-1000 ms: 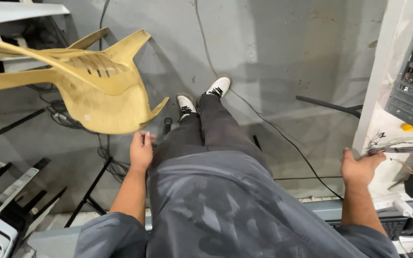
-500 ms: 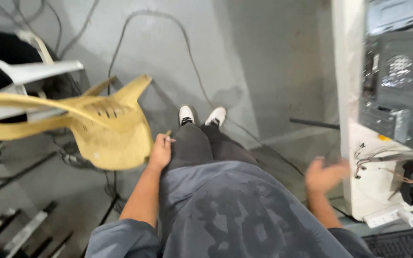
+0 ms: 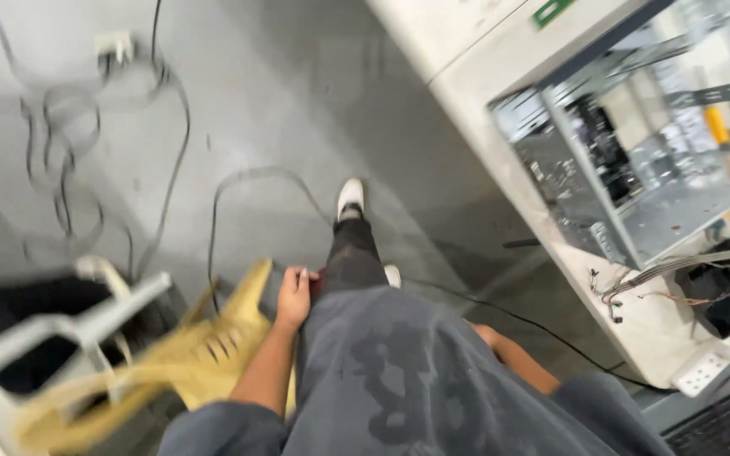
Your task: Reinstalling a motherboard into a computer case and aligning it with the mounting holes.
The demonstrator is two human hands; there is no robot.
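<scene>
Since half a second ago, the right hand has been drawn back out of sight behind the grey shirt (image 3: pixel 407 371); its fingers cannot be judged. The left hand (image 3: pixel 294 297) is held loosely curled at the thigh, gripping nothing. Just left of its fingers lies the tipped yellow plastic chair (image 3: pixel 204 355), apart from them.

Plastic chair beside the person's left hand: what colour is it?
The tipped plastic chair is yellow, though motion-blurred, in the head view; the left hand hangs beside it.
</scene>
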